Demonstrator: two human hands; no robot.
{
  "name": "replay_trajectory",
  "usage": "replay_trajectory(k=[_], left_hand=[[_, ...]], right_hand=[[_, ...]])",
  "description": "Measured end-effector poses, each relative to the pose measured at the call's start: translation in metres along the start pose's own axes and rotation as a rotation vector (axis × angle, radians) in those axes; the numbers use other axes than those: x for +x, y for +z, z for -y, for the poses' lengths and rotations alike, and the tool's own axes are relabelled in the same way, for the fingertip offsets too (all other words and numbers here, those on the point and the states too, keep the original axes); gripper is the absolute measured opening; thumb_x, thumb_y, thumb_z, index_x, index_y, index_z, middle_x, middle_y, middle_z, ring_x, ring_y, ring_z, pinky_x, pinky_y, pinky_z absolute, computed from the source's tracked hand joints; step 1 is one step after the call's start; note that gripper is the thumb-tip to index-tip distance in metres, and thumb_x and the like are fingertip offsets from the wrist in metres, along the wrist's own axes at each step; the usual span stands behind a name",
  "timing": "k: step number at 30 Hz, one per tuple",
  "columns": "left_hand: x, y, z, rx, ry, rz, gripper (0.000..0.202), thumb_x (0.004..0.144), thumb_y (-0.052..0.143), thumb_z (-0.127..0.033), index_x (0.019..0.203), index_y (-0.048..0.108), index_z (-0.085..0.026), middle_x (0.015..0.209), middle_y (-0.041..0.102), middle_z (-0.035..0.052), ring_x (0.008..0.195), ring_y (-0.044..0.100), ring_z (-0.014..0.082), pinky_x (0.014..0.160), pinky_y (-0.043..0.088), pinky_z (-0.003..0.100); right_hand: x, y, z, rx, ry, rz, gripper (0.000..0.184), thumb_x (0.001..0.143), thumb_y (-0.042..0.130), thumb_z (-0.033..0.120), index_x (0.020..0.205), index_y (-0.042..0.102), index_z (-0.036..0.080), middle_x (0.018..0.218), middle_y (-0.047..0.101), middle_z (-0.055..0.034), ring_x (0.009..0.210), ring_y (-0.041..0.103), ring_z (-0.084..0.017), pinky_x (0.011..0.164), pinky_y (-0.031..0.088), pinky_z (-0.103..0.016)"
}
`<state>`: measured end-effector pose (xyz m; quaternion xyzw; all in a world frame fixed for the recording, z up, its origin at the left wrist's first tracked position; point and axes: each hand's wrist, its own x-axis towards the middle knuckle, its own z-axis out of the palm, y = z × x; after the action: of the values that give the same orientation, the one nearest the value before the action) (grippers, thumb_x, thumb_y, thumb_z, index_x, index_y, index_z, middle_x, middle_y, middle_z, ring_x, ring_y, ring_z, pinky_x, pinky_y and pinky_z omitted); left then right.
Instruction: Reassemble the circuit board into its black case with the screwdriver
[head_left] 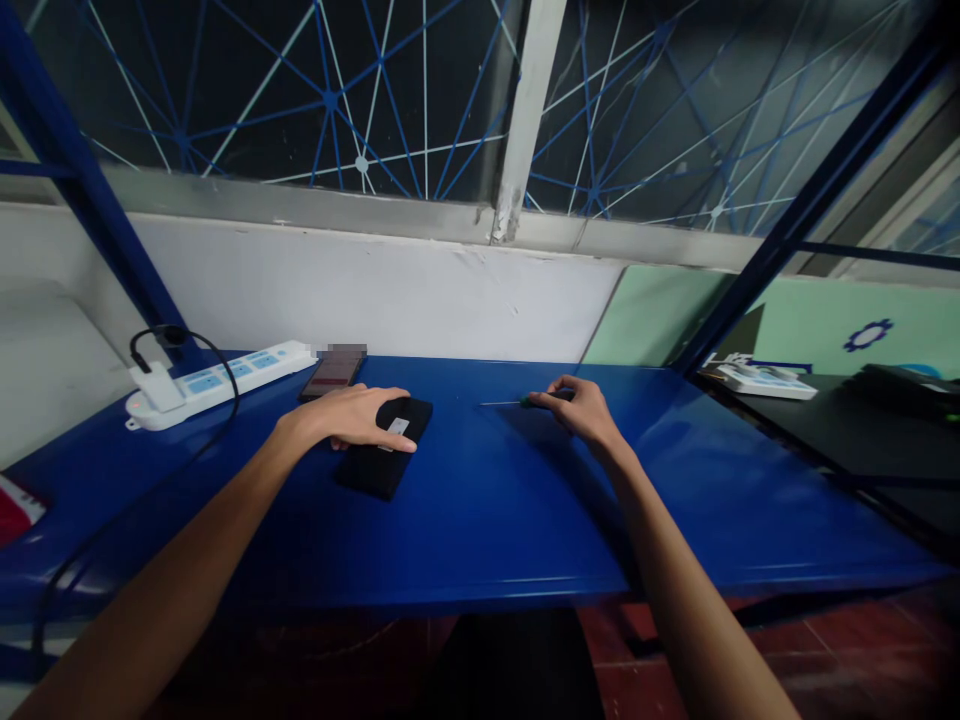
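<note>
A black, flat, rectangular device (367, 470) with a small pale label lies on the blue table. My left hand (360, 415) spans it from the left, the thumb across its near side and the fingers over its far side. To the right, clear of the device, my right hand (574, 405) pinches a screwdriver (504, 403) just above the tabletop. Its thin metal shaft points left, and a bit of green handle shows at the fingertips. The rest of the handle is hidden in my palm.
A white power strip (255, 368) with a plugged-in adapter and black cable (202, 450) is at the back left. Beside it lies a phone (330, 375). Blue metal posts rise at both sides of the table (480, 530); a dark table adjoins right.
</note>
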<state>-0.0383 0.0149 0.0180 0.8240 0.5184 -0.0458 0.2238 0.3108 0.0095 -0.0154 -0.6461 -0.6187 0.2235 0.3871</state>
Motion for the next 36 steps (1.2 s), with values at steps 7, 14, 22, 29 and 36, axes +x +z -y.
replay_trajectory(k=[7, 14, 22, 29, 36], left_hand=[[0.005, 0.01, -0.015, 0.11, -0.045, -0.125, 0.077, 0.088, 0.027, -0.066, 0.144, 0.034, -0.013, 0.089, 0.068, 0.0156, 0.046, 0.058, 0.0186, 0.052, 0.042, 0.032], [0.016, 0.012, -0.011, 0.186, -0.059, -0.245, 0.089, 0.074, 0.031, -0.084, 0.124, 0.052, -0.014, 0.085, 0.069, 0.0155, 0.074, 0.065, 0.0324, 0.057, 0.041, 0.033], [0.019, 0.02, -0.014, -0.184, -0.191, -0.216, 0.088, 0.065, 0.048, -0.084, 0.114, 0.05, -0.011, 0.057, 0.065, 0.0065, 0.042, 0.06, 0.0212, 0.042, 0.035, 0.026], [0.026, 0.025, -0.021, 0.112, -0.36, -0.487, 0.076, 0.072, 0.042, -0.083, 0.084, 0.066, -0.012, 0.069, 0.066, 0.017, 0.064, 0.065, 0.0316, 0.054, 0.04, 0.032], [0.027, 0.033, -0.019, 0.309, -0.251, -0.724, 0.065, 0.082, 0.046, -0.07, 0.078, 0.07, -0.011, 0.077, 0.065, 0.0183, 0.08, 0.062, 0.035, 0.064, 0.04, 0.036]], right_hand=[[-0.003, -0.001, 0.005, -0.016, 0.016, -0.037, 0.034, 0.065, 0.068, 0.05, 0.072, 0.057, 0.019, 0.048, 0.049, 0.0019, 0.045, 0.041, -0.012, 0.044, 0.029, -0.026], [-0.006, -0.001, 0.01, 0.086, 0.012, -0.059, 0.035, 0.063, 0.071, 0.05, 0.068, 0.055, 0.019, 0.043, 0.046, 0.0038, 0.039, 0.039, -0.009, 0.04, 0.028, -0.025], [-0.008, 0.0, 0.014, 0.141, 0.028, -0.044, 0.034, 0.066, 0.073, 0.045, 0.066, 0.05, 0.02, 0.039, 0.044, 0.0065, 0.034, 0.036, -0.008, 0.036, 0.028, -0.024], [-0.01, -0.001, 0.018, 0.268, -0.016, 0.0, 0.03, 0.07, 0.073, 0.038, 0.066, 0.049, 0.02, 0.038, 0.044, 0.0065, 0.033, 0.036, -0.007, 0.035, 0.026, -0.023], [-0.013, -0.003, 0.023, 0.411, -0.046, 0.013, 0.032, 0.069, 0.075, 0.039, 0.066, 0.05, 0.019, 0.038, 0.045, 0.0064, 0.033, 0.035, -0.007, 0.036, 0.024, -0.023]])
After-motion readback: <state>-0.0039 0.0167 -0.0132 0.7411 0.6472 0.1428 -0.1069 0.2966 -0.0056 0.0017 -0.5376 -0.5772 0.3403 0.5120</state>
